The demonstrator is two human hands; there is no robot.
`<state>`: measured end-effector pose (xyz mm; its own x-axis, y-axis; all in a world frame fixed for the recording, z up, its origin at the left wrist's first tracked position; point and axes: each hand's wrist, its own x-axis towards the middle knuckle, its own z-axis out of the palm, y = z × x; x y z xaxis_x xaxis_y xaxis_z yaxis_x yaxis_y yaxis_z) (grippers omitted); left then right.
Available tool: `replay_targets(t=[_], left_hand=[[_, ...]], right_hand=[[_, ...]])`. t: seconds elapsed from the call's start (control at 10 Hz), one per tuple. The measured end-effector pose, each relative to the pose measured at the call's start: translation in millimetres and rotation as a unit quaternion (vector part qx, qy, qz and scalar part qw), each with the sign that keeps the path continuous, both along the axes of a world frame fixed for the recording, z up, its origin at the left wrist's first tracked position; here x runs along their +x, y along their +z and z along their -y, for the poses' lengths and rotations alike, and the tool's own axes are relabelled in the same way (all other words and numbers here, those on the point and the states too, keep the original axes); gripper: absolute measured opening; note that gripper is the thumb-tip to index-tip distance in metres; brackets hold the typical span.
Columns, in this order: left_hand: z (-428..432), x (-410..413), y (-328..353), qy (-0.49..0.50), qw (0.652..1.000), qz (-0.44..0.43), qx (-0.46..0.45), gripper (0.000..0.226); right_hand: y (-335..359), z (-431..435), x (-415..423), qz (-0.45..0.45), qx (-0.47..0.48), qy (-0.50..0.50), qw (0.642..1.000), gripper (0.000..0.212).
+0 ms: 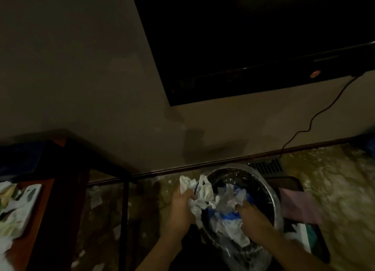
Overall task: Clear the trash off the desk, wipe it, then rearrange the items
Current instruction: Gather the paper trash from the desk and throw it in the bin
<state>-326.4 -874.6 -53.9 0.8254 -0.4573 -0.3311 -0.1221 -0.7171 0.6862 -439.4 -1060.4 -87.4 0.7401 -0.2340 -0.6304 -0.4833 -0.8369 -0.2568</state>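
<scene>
A round trash bin (273, 191) lined with clear plastic stands on the floor by the wall. Over its mouth I hold a bundle of crumpled white tissues and plastic wrappers (205, 195). My left hand (182, 205) grips the white paper at the bin's left rim. My right hand (253, 216) clutches clear and blue plastic trash (229, 204) inside the bin's opening. The wooden desk (36, 226) shows at the far left, still carrying white tissues and a pale tray (24, 207).
A dark wall-mounted screen (253, 47) hangs above, with a cable (308, 126) running down to the baseboard. Paper scraps (95, 197) lie on the patterned floor under the desk. A pink cloth (298, 207) and dark flat items lie right of the bin.
</scene>
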Motion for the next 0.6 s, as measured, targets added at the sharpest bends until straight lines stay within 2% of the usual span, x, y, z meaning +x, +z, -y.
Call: replay_targets(t=[0.2, 0.3, 0.5, 0.6], left_hand=[[1, 10, 5, -0.027, 0.999, 0.035, 0.008, 0.034], [3, 14, 2, -0.027, 0.999, 0.021, 0.034, 0.035], [5, 13, 5, -0.058, 0.998, 0.026, 0.027, 0.03], [6, 12, 9, -0.076, 0.996, 0.033, 0.019, 0.037]], right_hand=[[-28, -5, 12, -0.056, -0.004, 0.019, 0.998, 0.039], [-39, -3, 15, -0.087, -0.019, 0.033, 0.995, 0.04], [-43, -3, 7, -0.112, 0.002, 0.006, 0.994, 0.041], [-38, -5, 3, -0.094, 0.013, -0.023, 0.995, 0.058]])
